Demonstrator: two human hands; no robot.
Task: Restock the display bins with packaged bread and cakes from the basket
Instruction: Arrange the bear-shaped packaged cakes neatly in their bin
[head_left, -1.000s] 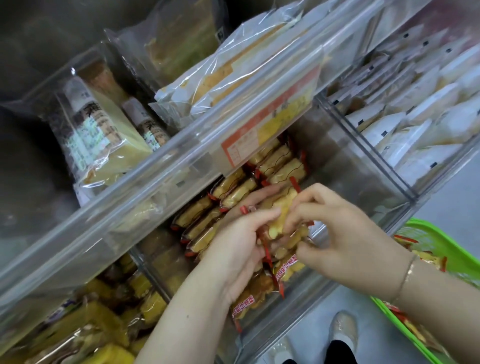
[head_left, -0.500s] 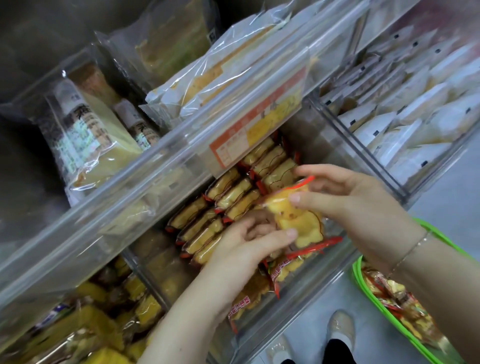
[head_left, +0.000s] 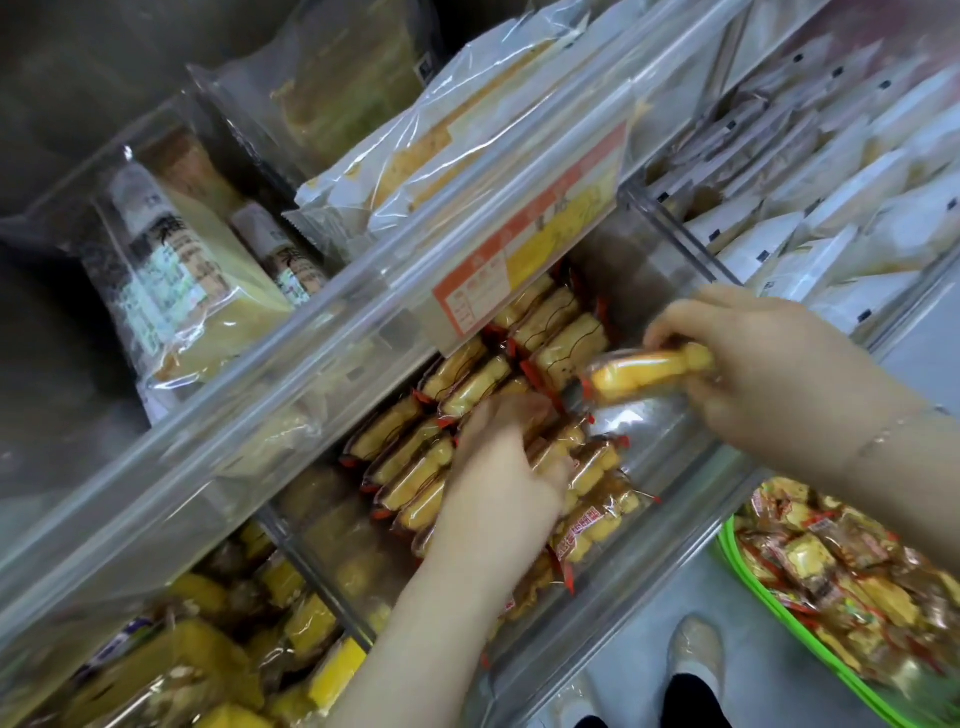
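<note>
A clear plastic display bin (head_left: 670, 483) in the lower row holds rows of yellow cakes in clear wrappers with red ends (head_left: 415, 467). My right hand (head_left: 769, 374) pinches one such wrapped cake (head_left: 644, 375) and holds it flat over the right, bare part of the bin. My left hand (head_left: 498, 483) rests palm down on the packed cakes in the bin's middle, fingers pressing against them. A green basket (head_left: 779, 613) at the lower right holds several more of the same packs.
An upper clear bin (head_left: 218, 415) with an orange price tag (head_left: 530, 260) overhangs the lower bin. White packaged goods (head_left: 810, 218) fill the bin to the right. Yellow bread packs (head_left: 197, 665) lie at lower left. A shoe (head_left: 693, 649) stands on the grey floor.
My right hand has lifted the cake away from my left hand and carried it right and up, turned flat. My left hand has dropped onto the stacked cakes. The view shifted toward the basket.
</note>
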